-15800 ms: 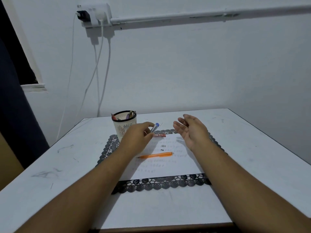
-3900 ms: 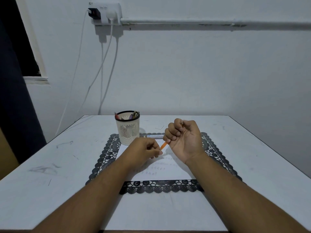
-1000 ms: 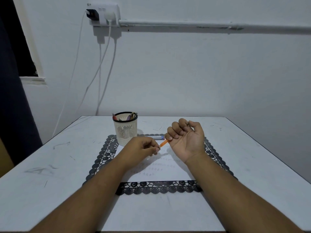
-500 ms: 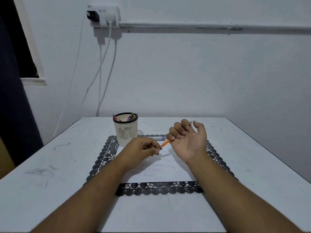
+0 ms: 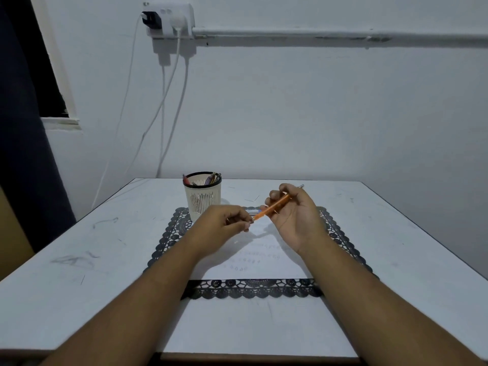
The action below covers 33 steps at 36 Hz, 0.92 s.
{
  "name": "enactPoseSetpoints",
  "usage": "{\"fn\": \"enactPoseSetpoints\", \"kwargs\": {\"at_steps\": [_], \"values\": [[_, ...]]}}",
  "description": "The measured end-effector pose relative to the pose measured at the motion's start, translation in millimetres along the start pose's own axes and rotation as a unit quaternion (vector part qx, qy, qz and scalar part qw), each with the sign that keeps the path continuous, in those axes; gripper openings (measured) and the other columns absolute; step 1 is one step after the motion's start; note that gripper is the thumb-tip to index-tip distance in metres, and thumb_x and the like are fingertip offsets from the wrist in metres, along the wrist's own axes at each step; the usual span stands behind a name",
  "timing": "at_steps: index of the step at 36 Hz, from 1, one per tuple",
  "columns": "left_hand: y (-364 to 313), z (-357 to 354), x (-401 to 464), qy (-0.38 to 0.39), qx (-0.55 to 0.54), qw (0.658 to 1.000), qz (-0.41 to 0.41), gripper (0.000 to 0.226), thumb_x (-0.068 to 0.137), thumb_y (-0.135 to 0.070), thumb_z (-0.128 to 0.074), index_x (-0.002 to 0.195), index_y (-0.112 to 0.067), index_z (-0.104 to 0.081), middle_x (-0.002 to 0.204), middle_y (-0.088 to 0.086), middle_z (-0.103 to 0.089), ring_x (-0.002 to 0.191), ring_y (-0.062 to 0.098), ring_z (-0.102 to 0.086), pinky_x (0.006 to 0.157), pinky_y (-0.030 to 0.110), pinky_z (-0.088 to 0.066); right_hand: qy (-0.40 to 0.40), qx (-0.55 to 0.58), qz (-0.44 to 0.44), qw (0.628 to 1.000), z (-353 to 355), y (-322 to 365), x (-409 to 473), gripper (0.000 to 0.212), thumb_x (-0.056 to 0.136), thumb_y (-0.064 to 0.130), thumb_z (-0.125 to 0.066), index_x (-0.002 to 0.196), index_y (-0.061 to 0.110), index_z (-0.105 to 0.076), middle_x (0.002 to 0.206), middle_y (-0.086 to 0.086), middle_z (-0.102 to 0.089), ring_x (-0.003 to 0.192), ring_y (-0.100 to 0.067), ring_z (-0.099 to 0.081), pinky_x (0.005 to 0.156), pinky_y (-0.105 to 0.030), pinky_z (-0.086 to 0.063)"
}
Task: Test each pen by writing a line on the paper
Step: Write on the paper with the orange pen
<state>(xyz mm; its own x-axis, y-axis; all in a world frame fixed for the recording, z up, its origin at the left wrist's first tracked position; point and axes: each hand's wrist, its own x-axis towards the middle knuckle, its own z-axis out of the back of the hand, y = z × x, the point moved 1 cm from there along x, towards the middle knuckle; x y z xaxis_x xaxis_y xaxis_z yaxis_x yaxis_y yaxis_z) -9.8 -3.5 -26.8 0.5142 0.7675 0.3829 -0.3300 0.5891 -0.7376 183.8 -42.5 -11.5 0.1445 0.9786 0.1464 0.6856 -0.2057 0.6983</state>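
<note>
An orange pen is held above the paper between both hands. My right hand has its fingers curled around the pen's upper barrel, palm turned toward me. My left hand pinches the pen's lower tip end. The white paper lies on a black lace mat and carries several short rows of small marks. A blue-ended pen lies on the table behind the hands, mostly hidden. A white mesh pen cup with several pens stands at the mat's far left corner.
The white table has scuff marks on its left side. The wall behind carries a socket with white cables hanging down to the table's far left edge. A dark curtain is at the far left.
My right hand has opened its fist slightly and lifted, so more of the orange barrel shows. My left hand stays pinched on the pen's tip end.
</note>
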Motion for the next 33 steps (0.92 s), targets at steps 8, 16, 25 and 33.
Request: {"fn": "enactPoseSetpoints", "kwargs": {"at_steps": [8, 16, 25, 33], "values": [[0, 23, -16, -0.001, 0.097, 0.995, -0.009, 0.008, 0.095, -0.024, -0.073, 0.096, -0.031, -0.077, 0.084, -0.015, -0.071, 0.075, -0.003, -0.06, 0.065, 0.012, -0.045, 0.029, -0.129, -0.077, 0.988, 2, -16, -2, 0.021, 0.104, 0.018, -0.052, 0.094, 0.008, -0.067, 0.09, -0.013, -0.07, 0.065, -0.02, -0.062, 0.061, -0.031, -0.054], [40, 84, -43, -0.001, 0.24, 0.968, 0.068, 0.014, 0.097, -0.029, -0.068, 0.11, -0.032, -0.075, 0.104, -0.019, -0.067, 0.092, 0.002, -0.06, 0.086, 0.032, -0.052, 0.033, -0.185, -0.061, 0.98, 3, -25, -2, 0.013, 0.1, -0.001, -0.058, 0.091, 0.007, -0.062, 0.087, -0.017, -0.069, 0.069, -0.022, -0.066, 0.065, -0.033, -0.062], [92, 91, -65, 0.07, 0.18, 0.976, 0.097, 0.067, 0.068, -0.076, -0.074, 0.131, -0.056, -0.062, 0.138, -0.023, -0.054, 0.137, 0.01, -0.043, 0.12, 0.04, -0.031, 0.123, -0.299, -0.088, 0.942, -22, -61, -3, 0.015, 0.094, -0.01, -0.059, 0.092, -0.002, -0.071, 0.097, -0.023, -0.072, 0.087, -0.03, -0.069, 0.082, -0.034, -0.06], [79, 85, -70, 0.104, 0.228, 0.955, 0.159, 0.093, 0.053, -0.09, -0.051, 0.139, -0.057, -0.053, 0.158, -0.022, -0.036, 0.147, 0.013, -0.018, 0.124, 0.044, -0.013, 0.149, -0.409, -0.07, 0.897, -52, -96, 9, 0.016, 0.088, -0.012, -0.066, 0.086, 0.004, -0.067, 0.083, -0.012, -0.068, 0.078, -0.021, -0.068, 0.081, -0.032, -0.058]]}}
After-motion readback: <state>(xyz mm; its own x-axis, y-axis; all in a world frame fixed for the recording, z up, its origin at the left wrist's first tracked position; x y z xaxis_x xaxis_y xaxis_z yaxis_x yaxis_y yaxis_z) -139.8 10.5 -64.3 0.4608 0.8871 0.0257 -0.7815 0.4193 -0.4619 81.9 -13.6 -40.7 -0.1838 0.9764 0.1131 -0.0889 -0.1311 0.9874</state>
